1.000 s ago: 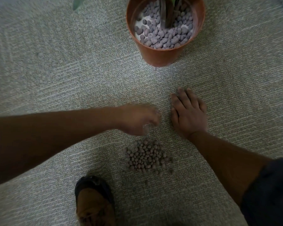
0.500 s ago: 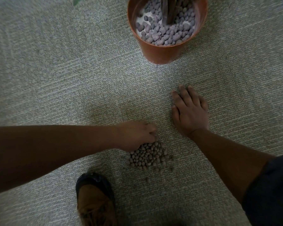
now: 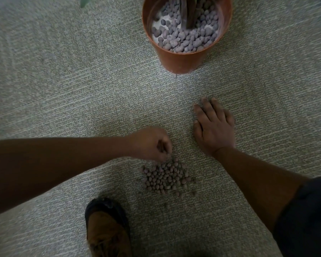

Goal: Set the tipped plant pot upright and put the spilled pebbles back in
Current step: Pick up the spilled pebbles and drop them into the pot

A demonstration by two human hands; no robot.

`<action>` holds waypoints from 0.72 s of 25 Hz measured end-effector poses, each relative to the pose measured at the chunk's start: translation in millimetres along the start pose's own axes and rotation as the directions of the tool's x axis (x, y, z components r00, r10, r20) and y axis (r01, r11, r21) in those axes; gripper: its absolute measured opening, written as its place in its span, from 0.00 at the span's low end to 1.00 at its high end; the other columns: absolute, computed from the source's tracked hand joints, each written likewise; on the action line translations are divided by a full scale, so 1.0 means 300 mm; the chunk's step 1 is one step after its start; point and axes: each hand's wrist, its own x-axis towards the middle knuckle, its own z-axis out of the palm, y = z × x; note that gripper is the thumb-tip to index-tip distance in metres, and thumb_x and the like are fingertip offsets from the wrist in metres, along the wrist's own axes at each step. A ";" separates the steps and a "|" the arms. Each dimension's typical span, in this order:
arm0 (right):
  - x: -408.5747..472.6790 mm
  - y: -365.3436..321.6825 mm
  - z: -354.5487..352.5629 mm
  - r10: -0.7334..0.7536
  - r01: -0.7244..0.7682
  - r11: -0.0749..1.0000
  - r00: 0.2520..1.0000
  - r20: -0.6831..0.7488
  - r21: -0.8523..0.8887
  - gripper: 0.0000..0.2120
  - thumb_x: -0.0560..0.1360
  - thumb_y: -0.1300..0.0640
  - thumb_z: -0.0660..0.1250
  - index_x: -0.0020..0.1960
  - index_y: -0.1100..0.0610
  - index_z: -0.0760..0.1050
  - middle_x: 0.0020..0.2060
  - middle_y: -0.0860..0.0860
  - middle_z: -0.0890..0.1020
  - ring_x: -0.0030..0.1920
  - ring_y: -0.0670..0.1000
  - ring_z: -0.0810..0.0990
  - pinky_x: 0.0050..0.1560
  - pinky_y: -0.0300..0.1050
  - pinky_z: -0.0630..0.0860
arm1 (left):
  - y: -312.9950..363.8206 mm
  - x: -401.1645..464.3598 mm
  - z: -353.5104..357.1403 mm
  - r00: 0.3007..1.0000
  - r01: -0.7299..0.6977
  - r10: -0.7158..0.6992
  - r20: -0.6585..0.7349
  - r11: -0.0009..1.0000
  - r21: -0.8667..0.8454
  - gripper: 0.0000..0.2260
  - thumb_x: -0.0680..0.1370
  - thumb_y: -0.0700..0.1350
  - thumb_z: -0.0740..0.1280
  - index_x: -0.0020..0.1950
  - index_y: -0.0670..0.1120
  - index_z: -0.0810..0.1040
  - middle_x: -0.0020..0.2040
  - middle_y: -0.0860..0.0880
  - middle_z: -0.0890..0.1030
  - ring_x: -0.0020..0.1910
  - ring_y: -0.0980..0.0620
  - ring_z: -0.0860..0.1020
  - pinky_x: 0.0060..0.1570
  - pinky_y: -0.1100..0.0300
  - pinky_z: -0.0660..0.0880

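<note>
1. While the plant pot (image 3: 182, 60) stands upright on the carpet (image 3: 63, 80), partly filled with pebbles, the head view shows a spilled pebble pile (image 3: 165, 178) well apart from it, nearer the person.
2. The left hand (image 3: 150, 143) has its fingers curled, fingertips at the pile's far edge; whether it holds pebbles cannot be told.
3. The right hand (image 3: 214, 127) lies flat, fingers straight, on the carpet beside the pile.
4. A brown shoe (image 3: 107, 230) sits below.

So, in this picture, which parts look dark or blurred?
Head view: dim overall, darkening toward the corners; the left hand over the spilled pebbles is slightly soft; the pot catches the most light; carpet edges smear from the wide lens.
</note>
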 end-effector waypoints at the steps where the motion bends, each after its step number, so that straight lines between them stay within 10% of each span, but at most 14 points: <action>1: 0.000 0.000 0.000 0.000 0.000 1.000 1.000 0.001 -0.002 0.24 0.81 0.45 0.54 0.76 0.48 0.63 0.79 0.49 0.62 0.79 0.56 0.58 0.72 0.59 0.58 | 0.029 0.004 -0.040 0.997 0.071 -0.074 -0.013 0.986 -0.150 0.06 0.72 0.37 0.77 0.48 0.44 0.86 0.40 0.53 0.85 0.38 0.61 0.81 0.42 0.69 0.75; 7: 0.000 0.000 -0.004 0.007 -0.007 1.000 1.000 0.021 0.008 0.24 0.81 0.44 0.53 0.76 0.48 0.64 0.79 0.49 0.62 0.80 0.55 0.56 0.73 0.58 0.57 | 0.264 0.064 -0.357 0.898 -0.131 -0.066 -0.434 0.904 -0.408 0.06 0.74 0.36 0.75 0.50 0.42 0.84 0.45 0.47 0.87 0.41 0.53 0.84 0.44 0.60 0.81; 11: -0.002 -0.002 -0.008 0.008 -0.008 1.000 1.000 0.027 0.009 0.24 0.81 0.45 0.53 0.76 0.48 0.63 0.79 0.49 0.62 0.80 0.55 0.56 0.73 0.60 0.58 | 0.318 0.136 -0.489 0.728 -0.110 0.092 -0.679 0.994 0.017 0.05 0.74 0.38 0.75 0.50 0.42 0.85 0.46 0.49 0.86 0.41 0.59 0.82 0.45 0.62 0.81; 18: -0.004 -0.004 -0.015 0.004 -0.004 1.000 0.999 0.034 -0.002 0.25 0.81 0.45 0.54 0.77 0.48 0.63 0.79 0.50 0.62 0.80 0.55 0.56 0.73 0.58 0.57 | 0.193 0.155 -0.473 0.600 -0.074 0.418 -0.682 0.878 0.473 0.09 0.76 0.46 0.72 0.55 0.45 0.83 0.58 0.47 0.78 0.59 0.52 0.76 0.57 0.66 0.73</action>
